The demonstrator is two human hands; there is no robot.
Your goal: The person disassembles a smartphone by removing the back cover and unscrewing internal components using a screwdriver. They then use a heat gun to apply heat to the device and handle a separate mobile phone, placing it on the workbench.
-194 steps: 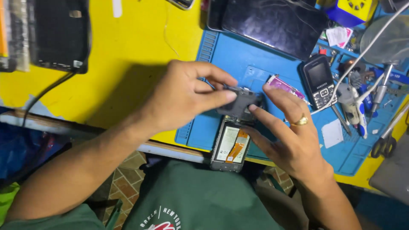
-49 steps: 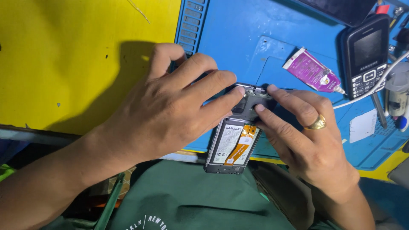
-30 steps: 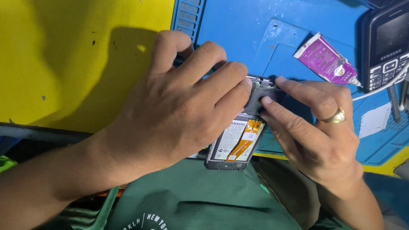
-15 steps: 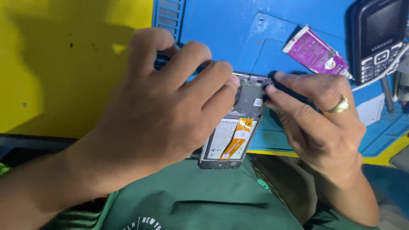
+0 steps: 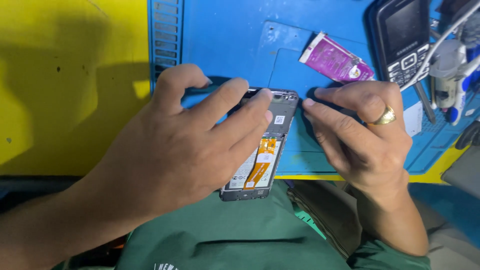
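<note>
Two hands at frame centre: left hand (image 5: 185, 150) grips the opened phone (image 5: 262, 150), right hand (image 5: 362, 137) fingertips pinched narrow beside its top edge.

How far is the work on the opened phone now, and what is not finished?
Done: the opened phone has its back cover off, so the battery and an orange flex cable show. In hand: the left hand grips the phone over the blue mat, and the right hand touches its top right corner. Left: the phone is not closed; no back cover is visible nearby.
</note>
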